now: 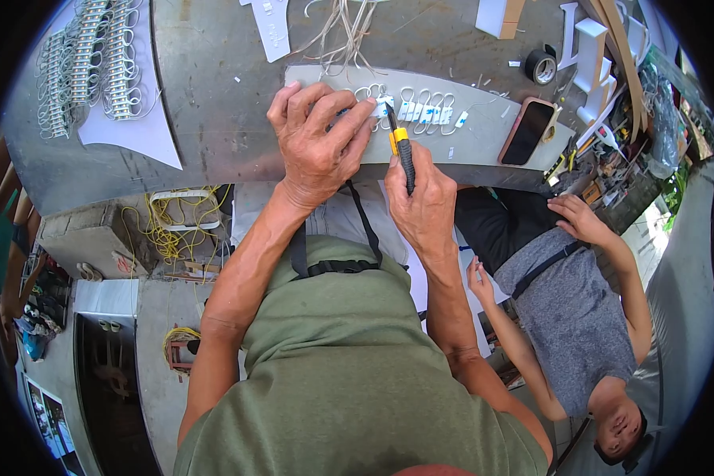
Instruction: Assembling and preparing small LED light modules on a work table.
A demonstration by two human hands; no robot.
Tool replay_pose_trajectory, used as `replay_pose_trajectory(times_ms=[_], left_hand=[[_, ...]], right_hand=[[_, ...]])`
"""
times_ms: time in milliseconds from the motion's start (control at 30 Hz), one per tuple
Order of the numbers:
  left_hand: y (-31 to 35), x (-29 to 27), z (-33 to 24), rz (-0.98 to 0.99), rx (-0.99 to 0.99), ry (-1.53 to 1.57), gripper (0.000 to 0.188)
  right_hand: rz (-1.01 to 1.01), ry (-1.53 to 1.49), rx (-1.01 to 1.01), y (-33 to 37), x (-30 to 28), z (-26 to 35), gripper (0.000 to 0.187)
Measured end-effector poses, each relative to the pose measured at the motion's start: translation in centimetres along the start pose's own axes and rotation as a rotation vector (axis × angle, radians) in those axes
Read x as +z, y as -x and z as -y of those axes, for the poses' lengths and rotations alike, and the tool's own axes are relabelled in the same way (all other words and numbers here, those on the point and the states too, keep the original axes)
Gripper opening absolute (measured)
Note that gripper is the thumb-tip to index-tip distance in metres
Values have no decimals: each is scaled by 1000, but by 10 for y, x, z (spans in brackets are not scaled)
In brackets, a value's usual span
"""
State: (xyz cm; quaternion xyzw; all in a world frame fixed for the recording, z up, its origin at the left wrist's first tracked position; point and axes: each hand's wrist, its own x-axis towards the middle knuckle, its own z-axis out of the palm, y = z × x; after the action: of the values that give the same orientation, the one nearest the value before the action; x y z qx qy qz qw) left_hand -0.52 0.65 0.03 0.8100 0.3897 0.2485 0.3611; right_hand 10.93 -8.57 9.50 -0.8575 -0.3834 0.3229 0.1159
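A string of LED modules (424, 113), small white-and-blue-backed blocks joined by looped white wires, lies across a pale grey curved panel (484, 135). My left hand (321, 131) is closed at its left end, the fingertips pressing on one module beside the blade. In my right hand (424, 198) is a yellow-and-black utility knife (402, 149). Its dark tip touches or hovers just over that same module; I cannot tell which. A small loose white-and-blue piece (462, 119) sits right of the string.
Several more LED module strings (87, 71) lie on a white sheet at the far left. Loose wires (345, 32) are bunched behind the panel. Right of my hands are a phone (529, 131) and black tape (540, 67). A co-worker (571, 293) sits close on my right.
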Motion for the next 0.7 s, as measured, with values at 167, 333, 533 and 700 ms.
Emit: replay_pose_trajectory(times_ms=[167, 333, 533, 700], left_hand=[[-1, 1, -2, -7, -5, 4, 28], [-2, 2, -4, 1, -16, -3, 28], [-3, 4, -4, 1, -13, -8, 28], [-2, 2, -3, 2, -12, -7, 30]], right_hand=[[24, 28, 0, -3, 1, -2, 24], [31, 40, 2, -4, 1, -3, 25], [-24, 93, -11, -5, 8, -1, 20], [-34, 128, 4, -1, 12, 3, 17]])
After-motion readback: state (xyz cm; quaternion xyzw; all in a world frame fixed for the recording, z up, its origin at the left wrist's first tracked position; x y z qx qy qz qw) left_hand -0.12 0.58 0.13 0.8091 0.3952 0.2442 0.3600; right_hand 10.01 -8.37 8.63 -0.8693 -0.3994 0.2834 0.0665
